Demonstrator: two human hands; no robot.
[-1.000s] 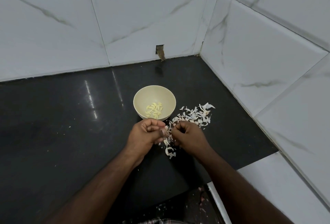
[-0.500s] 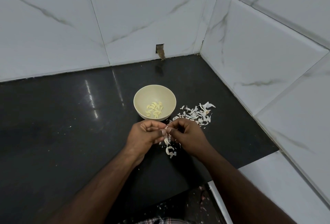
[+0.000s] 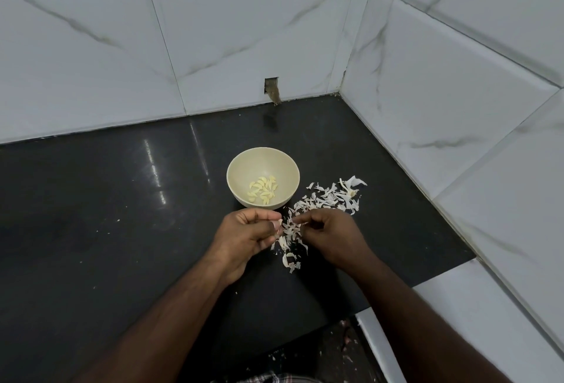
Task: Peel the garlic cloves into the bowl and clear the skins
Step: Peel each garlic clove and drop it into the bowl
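Note:
A cream bowl [image 3: 244,166] stands on the black counter [image 3: 106,214] with several peeled garlic cloves [image 3: 264,189] in it. White garlic skins [image 3: 329,198] lie scattered to the bowl's right and down between my hands. My left hand [image 3: 247,237] is just in front of the bowl, fingers curled, pinching a small garlic clove [image 3: 278,224] at thumb and fingertips. My right hand [image 3: 331,236] is beside it, fingers curled, pinching a bit of skin at its fingertips. The clove is mostly hidden by my fingers.
White marble-look tiled walls [image 3: 457,92] close the counter at the back and right. A small hole [image 3: 271,89] is cut in the back wall. A white ledge [image 3: 488,306] borders the counter at the front right. The floor [image 3: 320,358] below shows fallen skin bits.
My hands came together at the fingertips, then drew slightly apart, the right hand pulling away to the right with a bit of skin. The bowl has not moved.

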